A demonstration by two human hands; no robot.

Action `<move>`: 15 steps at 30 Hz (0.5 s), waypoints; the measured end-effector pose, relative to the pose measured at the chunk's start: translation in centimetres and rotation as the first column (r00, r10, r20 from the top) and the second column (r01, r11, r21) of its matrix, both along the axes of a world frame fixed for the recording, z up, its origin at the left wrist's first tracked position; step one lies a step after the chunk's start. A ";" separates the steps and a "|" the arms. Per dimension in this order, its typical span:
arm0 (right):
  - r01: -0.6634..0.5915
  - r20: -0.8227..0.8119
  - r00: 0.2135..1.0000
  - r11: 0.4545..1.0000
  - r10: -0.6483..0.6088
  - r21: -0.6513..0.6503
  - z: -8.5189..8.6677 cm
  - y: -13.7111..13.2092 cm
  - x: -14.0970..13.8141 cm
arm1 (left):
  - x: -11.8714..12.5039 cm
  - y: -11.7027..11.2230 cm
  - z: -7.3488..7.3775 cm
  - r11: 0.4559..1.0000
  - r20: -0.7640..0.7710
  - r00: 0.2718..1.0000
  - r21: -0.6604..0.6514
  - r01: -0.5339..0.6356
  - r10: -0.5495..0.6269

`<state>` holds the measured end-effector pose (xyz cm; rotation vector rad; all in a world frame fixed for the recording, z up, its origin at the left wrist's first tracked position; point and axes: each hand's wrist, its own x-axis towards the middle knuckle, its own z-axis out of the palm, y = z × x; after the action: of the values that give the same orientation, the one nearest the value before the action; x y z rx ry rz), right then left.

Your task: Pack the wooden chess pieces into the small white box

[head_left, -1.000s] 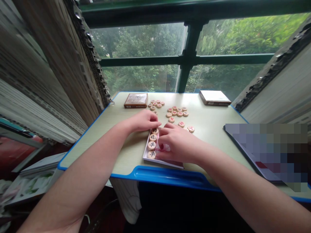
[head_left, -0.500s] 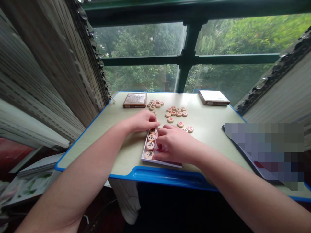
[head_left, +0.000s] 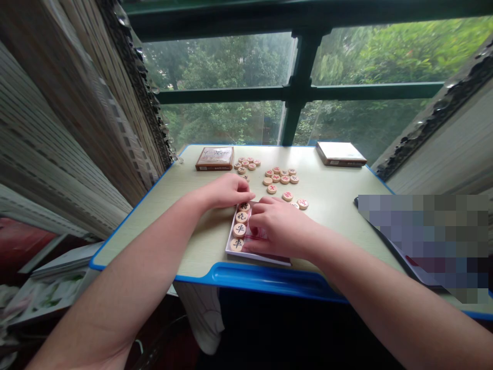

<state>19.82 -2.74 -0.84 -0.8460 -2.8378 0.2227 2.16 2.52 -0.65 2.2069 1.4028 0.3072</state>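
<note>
2 bare hands meet over a shallow white tray (head_left: 250,256) at the lower centre of the frame, on a pale table (head_left: 165,208) with a blue rim. Along the tray's left side, 4 round wooden pieces (head_left: 239,229) with black characters lie flat in a column. The left hand (head_left: 227,191) is at the tray's upper left corner, fingers bent close together and pointing right; whether they pinch anything cannot be told. The right hand (head_left: 283,226) arches over the tray's middle and hides much of its right side, fingers curled and partly spread, thumb just beside the lowest piece; any hold is hidden too. The work in hand seems to be arranging pieces in the tray, and the next move likely calls for a light touch, so the column is not nudged askew. Loose discs (head_left: 285,179), many with red characters, lie beyond the hands at centre; the right hand partly blocks the nearest. A brown box (head_left: 214,159) sits left of them, a white-topped box (head_left: 341,153) at upper right. The right forearm (head_left: 354,262) crosses between the tray and a pixelated, dark-edged object (head_left: 379,232) at right.
</note>
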 end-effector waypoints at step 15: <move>0.026 -0.024 0.999 1.000 -0.026 0.008 -0.1 -0.3 -0.2 | 0.2 -0.2 0.3 1.000 0.038 0.999 -0.014 -0.016 0.017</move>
<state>19.61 -2.99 -0.93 -0.8717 -2.8022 0.2153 2.36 2.30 -0.34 2.1684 1.3991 0.3426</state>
